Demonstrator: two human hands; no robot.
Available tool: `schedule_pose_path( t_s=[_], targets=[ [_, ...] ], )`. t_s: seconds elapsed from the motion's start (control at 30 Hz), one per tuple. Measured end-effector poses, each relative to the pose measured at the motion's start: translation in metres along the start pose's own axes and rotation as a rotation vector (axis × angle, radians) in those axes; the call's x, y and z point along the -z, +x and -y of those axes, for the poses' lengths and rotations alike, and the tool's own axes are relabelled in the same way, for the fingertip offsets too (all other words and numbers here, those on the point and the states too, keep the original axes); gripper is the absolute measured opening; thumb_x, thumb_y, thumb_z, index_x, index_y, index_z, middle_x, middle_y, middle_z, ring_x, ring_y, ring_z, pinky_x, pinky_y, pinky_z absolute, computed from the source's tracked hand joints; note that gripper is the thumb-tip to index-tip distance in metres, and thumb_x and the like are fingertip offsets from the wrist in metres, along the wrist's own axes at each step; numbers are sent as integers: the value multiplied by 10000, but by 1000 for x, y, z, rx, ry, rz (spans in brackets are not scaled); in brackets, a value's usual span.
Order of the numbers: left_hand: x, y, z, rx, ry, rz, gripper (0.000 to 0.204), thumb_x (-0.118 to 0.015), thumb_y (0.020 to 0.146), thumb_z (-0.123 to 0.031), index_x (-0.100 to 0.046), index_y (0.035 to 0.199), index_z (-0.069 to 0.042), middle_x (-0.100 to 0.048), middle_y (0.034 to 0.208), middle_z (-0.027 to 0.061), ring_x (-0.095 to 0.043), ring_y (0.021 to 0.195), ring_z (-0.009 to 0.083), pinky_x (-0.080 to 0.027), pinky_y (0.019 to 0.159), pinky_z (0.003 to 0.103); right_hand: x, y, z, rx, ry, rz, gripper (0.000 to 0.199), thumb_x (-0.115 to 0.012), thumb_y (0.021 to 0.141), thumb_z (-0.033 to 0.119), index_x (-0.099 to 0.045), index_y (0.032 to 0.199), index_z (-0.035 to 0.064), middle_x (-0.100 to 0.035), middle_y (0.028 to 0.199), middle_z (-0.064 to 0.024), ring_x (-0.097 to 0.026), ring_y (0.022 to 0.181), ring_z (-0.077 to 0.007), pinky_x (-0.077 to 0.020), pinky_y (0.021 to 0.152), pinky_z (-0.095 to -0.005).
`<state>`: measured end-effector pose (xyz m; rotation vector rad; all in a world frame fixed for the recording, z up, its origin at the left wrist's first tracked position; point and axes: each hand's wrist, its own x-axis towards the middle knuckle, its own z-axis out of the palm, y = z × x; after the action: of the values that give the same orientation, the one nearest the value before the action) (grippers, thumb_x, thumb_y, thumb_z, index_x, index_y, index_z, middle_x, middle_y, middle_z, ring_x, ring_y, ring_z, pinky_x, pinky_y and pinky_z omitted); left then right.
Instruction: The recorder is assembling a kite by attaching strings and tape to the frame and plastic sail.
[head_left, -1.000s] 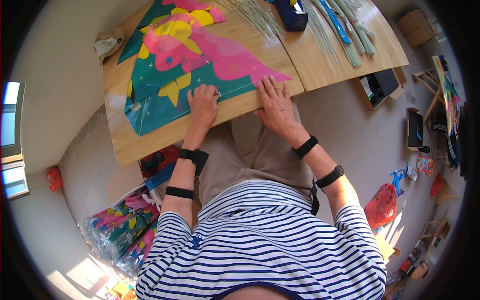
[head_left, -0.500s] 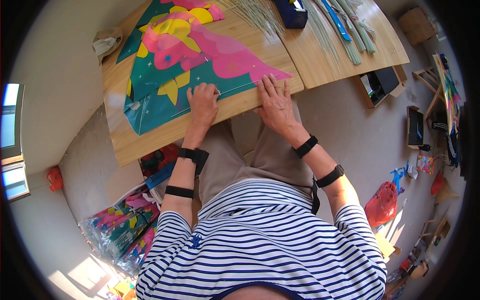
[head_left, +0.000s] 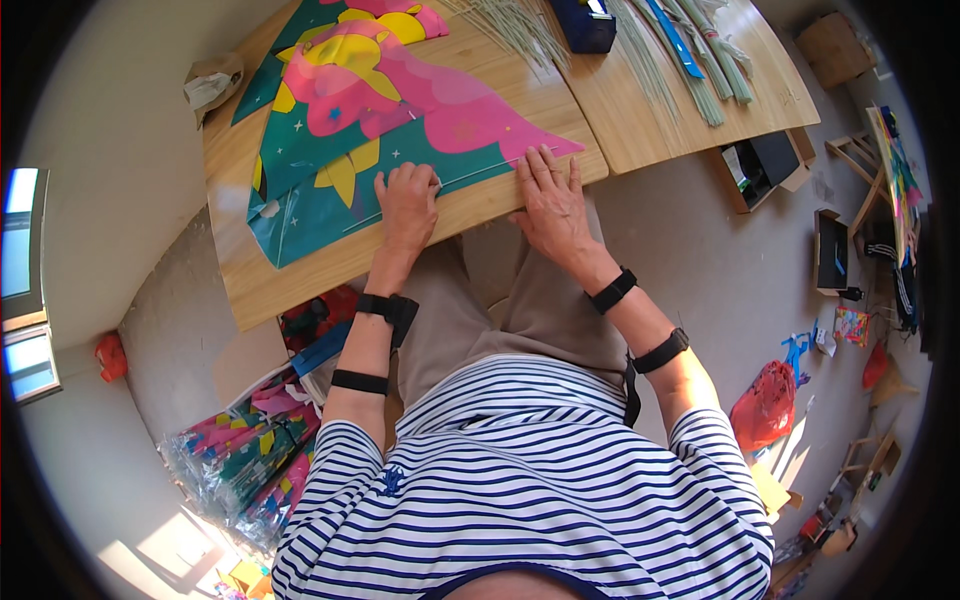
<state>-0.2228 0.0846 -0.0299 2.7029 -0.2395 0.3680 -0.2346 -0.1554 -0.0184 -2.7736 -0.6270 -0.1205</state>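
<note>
A kite-like printed sheet (head_left: 440, 145) in green, pink and yellow lies on the wooden table, partly folded over itself. A thin pale rod (head_left: 475, 178) runs along its near edge and passes under both hands. My left hand (head_left: 408, 205) is closed, its fingers curled over the rod at the middle of that edge; the fingertips are partly hidden. To the right, my right hand (head_left: 552, 205) lies flat with its fingers stretched out, pressing the rod's right part and the sheet near its pink pointed corner.
Loose thin rods (head_left: 510, 30), a dark blue box (head_left: 588, 30), a blue strip (head_left: 678, 40) and bundled rods (head_left: 715, 50) lie at the table's far side. A crumpled paper bag (head_left: 212, 85) is at the left edge. Plastic-wrapped printed sheets (head_left: 240, 450) stand below left; a red bag (head_left: 765, 405) sits right.
</note>
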Motion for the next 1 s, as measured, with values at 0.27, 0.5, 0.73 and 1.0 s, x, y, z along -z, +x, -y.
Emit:
schedule_pose_path(
  t_s=[0.27,0.5,0.73,1.0],
  targets=[
    [1,-1,0,1,-18,-5,90,-663,825,-92,-591,876,-110,-538,895,69,-548,951,303,-330,1017,616,2,0,2,-1,5,-10,859,-791,722,263,-402,1433,-24,-356,1518,-178,-270,1457,-327,-174,1167,-598],
    [2,-1,0,1,-17,-19,83,-662,818,-91,-592,859,-110,-542,889,64,-550,945,302,-323,1020,617,1,0,2,-14,30,1,841,-770,745,232,-380,1448,-14,-336,1535,-174,-261,1460,-328,-150,1179,-574],
    [12,0,-3,40,-34,-12,82,-664,816,-93,-595,854,-113,-552,883,60,-556,965,293,-320,1027,602,5,2,0,-5,44,-15,793,-762,756,221,-410,1428,-9,-350,1524,-177,-267,1456,-333,-148,1178,-577],
    [47,-32,-18,24,-111,-54,50,-633,835,-64,-589,857,-73,-551,859,86,-550,906,309,-296,1053,546,35,24,-57,-184,169,-173,483,-742,784,211,-601,1193,-6,-583,1184,-227,-539,1144,-378,-385,1023,-529]
  ],
)
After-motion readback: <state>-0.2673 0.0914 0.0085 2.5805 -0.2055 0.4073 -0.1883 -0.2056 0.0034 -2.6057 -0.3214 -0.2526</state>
